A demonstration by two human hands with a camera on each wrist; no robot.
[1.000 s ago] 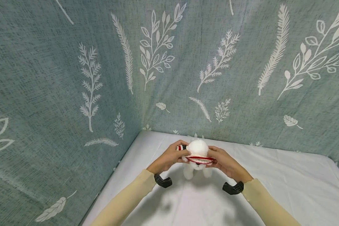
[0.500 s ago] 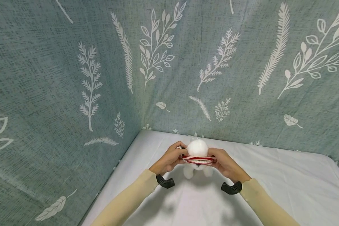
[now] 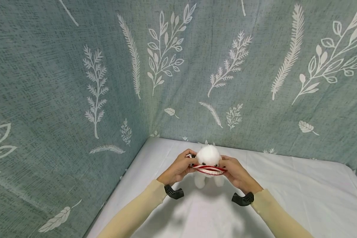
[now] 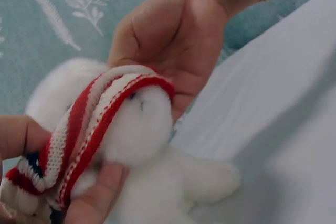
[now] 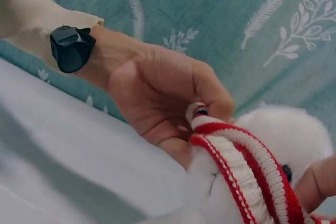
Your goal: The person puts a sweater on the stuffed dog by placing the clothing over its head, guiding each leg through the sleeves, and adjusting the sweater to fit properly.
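White plush toy (image 3: 209,153) with a striped knit band (image 3: 210,171) across its face
Upright on white cloth (image 3: 285,191), the toy shows dark eyes (image 3: 203,164) above the band (red and white, with some navy), which is stretched sideways.

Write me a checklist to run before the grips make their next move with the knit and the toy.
1. Left grip holding knit: ok, pinching one side.
2. Right grip holding knit: ok, at the opposite side.
3. Toy upright: ok.
4. Eyes clear of knit: ok, both show above it.
5. Muzzle clear of knit: not ok, knit crosses it.
6. Knit closed round the back: cannot tell, hidden.
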